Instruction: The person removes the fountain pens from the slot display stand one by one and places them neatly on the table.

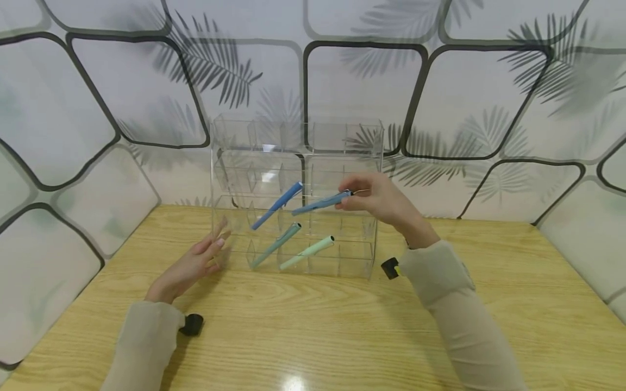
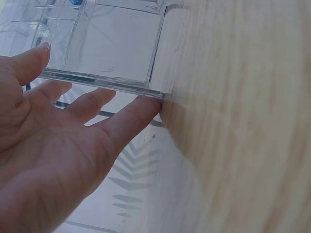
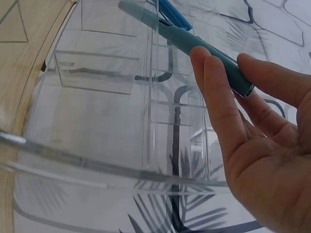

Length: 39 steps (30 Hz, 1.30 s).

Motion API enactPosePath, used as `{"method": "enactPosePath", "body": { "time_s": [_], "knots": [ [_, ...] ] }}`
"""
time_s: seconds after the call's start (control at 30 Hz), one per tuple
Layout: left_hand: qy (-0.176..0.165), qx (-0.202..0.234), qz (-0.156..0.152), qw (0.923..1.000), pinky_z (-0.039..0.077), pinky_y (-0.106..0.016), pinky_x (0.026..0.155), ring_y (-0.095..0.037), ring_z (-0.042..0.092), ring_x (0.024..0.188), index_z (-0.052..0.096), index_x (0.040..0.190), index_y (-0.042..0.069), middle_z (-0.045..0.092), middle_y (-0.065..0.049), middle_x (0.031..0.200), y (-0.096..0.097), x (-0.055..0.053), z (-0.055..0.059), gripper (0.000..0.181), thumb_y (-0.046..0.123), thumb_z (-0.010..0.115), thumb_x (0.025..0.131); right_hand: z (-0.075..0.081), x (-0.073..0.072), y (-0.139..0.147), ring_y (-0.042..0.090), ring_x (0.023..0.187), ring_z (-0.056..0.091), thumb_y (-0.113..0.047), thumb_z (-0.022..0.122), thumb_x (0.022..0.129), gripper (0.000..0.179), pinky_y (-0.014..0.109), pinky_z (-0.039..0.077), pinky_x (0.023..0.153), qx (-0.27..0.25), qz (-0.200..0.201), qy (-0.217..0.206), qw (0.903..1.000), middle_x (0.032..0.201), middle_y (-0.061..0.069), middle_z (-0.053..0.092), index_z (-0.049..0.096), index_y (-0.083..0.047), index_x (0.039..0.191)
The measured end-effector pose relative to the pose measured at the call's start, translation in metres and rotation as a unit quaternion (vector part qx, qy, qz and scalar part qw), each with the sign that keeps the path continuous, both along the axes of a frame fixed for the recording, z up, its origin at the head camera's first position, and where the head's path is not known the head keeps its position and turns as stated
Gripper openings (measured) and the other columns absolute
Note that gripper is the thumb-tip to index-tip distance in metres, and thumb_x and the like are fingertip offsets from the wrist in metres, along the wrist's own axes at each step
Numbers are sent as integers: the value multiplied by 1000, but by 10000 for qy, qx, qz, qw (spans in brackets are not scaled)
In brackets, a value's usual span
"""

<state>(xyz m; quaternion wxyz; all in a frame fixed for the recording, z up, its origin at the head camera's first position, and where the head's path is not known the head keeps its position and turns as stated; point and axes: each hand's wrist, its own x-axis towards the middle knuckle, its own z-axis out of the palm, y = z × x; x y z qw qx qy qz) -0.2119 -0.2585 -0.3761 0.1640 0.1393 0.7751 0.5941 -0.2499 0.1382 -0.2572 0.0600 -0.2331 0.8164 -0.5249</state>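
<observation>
A clear acrylic organizer with stepped rows of compartments stands on the table. My right hand pinches a greyish-blue pen near one end, in front of the middle rows. In the right wrist view the pen slants between thumb and fingers. My left hand is at the organizer's left side; in the left wrist view its extended fingers touch the side panel. A bright blue pen leans in a row, left of the held one. Lower down lean a grey-green pen and a pale green pen.
The wooden table stretches out in front of the organizer. Behind it stands a patterned backdrop with dark outlines and leaf prints. A small black device sits at the left cuff, another at the right cuff.
</observation>
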Motion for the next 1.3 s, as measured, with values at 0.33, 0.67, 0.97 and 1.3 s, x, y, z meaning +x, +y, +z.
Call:
{"method": "enactPosePath", "body": {
  "time_s": [0.33, 0.67, 0.97, 1.3],
  "knots": [
    [-14, -34, 38, 10000, 15, -72, 113, -48, -6, 150, -9, 163, 24, -5, -22, 167, -1, 1, 1, 67, 41, 32, 112, 0, 5, 16, 19, 92, 73, 0, 64, 99, 18, 43, 55, 95, -95, -240, 98, 9996, 106, 19, 67, 63, 9, 115],
    [128, -25, -51, 9999, 15, -73, 112, -47, -9, 150, -10, 163, 21, -7, -23, 167, -1, 2, -1, 66, 38, 30, 113, -3, 14, 27, 16, 91, 72, 4, 65, 97, 16, 38, 58, 91, -630, -432, 1, 9971, 107, 16, 62, 62, 11, 111],
    [152, -56, -63, 9998, 15, -73, 112, -46, -8, 150, -10, 163, 22, -7, -20, 168, -1, 1, 0, 66, 37, 30, 113, -11, 23, 48, 18, 88, 73, 10, 67, 93, 15, 39, 59, 89, -1620, -455, 38, 9857, 105, 11, 63, 63, 11, 108],
    [-29, -63, 61, 10000, 16, -71, 113, -46, -5, 150, -9, 163, 25, -6, -19, 168, 1, 2, 2, 67, 41, 32, 112, -17, 34, 76, 18, 84, 73, 8, 69, 93, 10, 31, 60, 83, -2233, -639, 167, 9725, 99, 8, 68, 69, 5, 103]
  ]
}}
